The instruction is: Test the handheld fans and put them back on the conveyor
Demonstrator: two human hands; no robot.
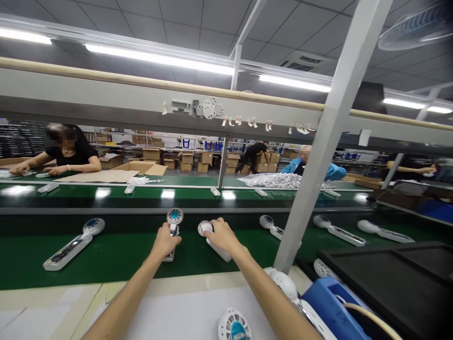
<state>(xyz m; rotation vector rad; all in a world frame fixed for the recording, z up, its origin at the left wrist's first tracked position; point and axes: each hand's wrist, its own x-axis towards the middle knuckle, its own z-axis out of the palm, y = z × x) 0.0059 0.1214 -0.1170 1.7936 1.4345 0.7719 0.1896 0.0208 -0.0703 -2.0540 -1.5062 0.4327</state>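
Over the green conveyor belt (120,255), my left hand (165,243) is closed around a white handheld device (174,217) whose round head has a blue centre. My right hand (222,234) grips a second white device (204,228) at its neck; its round vented head points left and its handle slants down to the right, partly covered by my hand. To the left lies another white device (67,252) with its handle interior exposed. A round white piece with a blue centre (235,326) rests on the pale worktable (184,307) near the bottom edge.
Several similar devices lie on the belt to the right, one behind a slanted metal post (318,156). A blue container (336,307) and a black tray (396,278) stand at the lower right. People sit beyond the belt, by a white parts pile (279,180).
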